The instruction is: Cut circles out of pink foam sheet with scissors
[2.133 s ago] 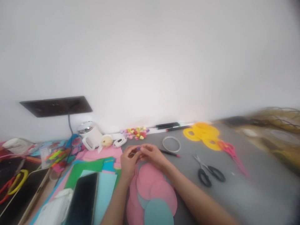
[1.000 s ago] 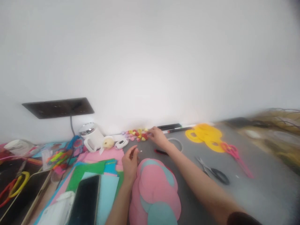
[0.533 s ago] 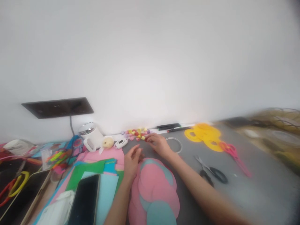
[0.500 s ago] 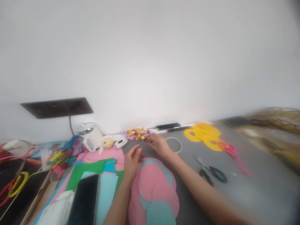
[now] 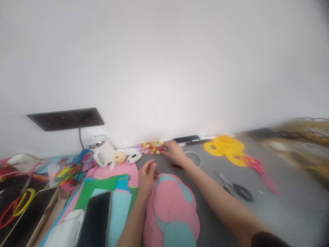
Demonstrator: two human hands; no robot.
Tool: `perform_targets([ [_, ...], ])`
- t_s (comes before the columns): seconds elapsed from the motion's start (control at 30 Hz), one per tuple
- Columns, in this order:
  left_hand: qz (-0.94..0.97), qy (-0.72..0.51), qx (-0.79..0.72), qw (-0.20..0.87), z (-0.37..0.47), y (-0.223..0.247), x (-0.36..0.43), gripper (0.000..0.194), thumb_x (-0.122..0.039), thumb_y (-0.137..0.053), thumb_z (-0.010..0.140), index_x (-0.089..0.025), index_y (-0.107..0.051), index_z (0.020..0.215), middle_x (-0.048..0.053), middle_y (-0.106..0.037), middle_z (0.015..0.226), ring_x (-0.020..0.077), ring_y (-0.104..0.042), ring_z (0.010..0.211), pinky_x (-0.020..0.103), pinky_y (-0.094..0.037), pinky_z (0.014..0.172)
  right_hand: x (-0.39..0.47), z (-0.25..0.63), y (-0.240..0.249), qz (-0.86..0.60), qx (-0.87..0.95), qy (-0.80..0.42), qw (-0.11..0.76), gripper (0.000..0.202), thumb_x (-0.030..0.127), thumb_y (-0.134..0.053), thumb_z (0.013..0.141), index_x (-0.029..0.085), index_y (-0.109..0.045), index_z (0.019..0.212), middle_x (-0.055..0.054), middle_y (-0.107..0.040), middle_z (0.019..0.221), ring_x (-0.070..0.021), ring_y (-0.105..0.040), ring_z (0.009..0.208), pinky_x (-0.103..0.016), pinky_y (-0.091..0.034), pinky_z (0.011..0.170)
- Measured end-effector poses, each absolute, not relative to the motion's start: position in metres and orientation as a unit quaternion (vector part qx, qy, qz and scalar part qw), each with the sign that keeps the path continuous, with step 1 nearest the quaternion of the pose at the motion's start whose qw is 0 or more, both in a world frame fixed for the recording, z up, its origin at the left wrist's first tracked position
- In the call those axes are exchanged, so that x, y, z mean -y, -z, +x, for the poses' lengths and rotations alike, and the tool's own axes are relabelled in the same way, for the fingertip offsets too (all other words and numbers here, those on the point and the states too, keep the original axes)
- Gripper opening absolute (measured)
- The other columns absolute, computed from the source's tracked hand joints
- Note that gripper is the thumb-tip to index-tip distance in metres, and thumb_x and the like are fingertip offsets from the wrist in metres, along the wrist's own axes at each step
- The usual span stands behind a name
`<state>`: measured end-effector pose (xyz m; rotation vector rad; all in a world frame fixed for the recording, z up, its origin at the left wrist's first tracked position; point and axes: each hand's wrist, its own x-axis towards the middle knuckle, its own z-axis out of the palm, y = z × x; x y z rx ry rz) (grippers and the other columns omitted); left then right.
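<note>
My right hand (image 5: 174, 153) reaches to the right end of a small heap of red, yellow, pink and lilac pieces (image 5: 149, 147) by the wall. Its fingers are slightly apart, the tips beside the red pieces. My left hand (image 5: 147, 176) hovers at the top of a stack of overlapping pink and teal paper circles (image 5: 168, 200). Left thumb and fingers are bent close together; whatever lies between them, if anything, is hidden. A red-edged item (image 5: 176, 166) lies partly covered under my right wrist.
Right of my arm are a white ring (image 5: 198, 159), dark-handled scissors (image 5: 240, 190), yellow paper rings (image 5: 226, 147) and pink scissors (image 5: 262, 173). To the left lie a phone (image 5: 95, 219), coloured sheets (image 5: 101, 187), a white mug (image 5: 104, 152) and a small white device (image 5: 134, 157).
The view has shifted slightly, so most things sit a little farther right. My right hand has lifted a little at the heap; my left hand stays above the circles.
</note>
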<state>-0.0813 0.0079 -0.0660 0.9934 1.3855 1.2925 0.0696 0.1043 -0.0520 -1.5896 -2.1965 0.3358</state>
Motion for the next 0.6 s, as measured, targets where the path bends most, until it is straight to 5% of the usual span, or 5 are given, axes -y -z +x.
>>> perform_targets([
  [0.2,0.386,-0.548,-0.578,0.465,-0.083,0.065,-0.01,0.043,-0.042,-0.061,0.071,-0.011,-0.06,0.1,0.009,-0.065,0.085,0.0113,-0.056,0.058,0.023,-0.048,0.046,-0.118,0.046,0.045,-0.593,0.785,-0.092,0.154,0.029,0.024,-0.042,0.092,0.018,-0.07,0.09,-0.012,-0.064,0.103,-0.0258,-0.048,0.101,-0.031,-0.039,0.075],
  [0.6,0.378,-0.551,-0.586,0.458,-0.083,0.063,-0.01,0.042,-0.043,-0.062,0.07,-0.011,-0.063,0.097,0.008,-0.066,0.081,0.0115,-0.057,0.054,0.024,-0.048,0.045,-0.124,0.027,0.039,-0.611,0.779,-0.072,0.121,0.024,0.015,-0.048,0.087,0.012,-0.071,0.092,-0.017,-0.062,0.102,-0.0274,-0.046,0.101,-0.033,-0.036,0.079],
])
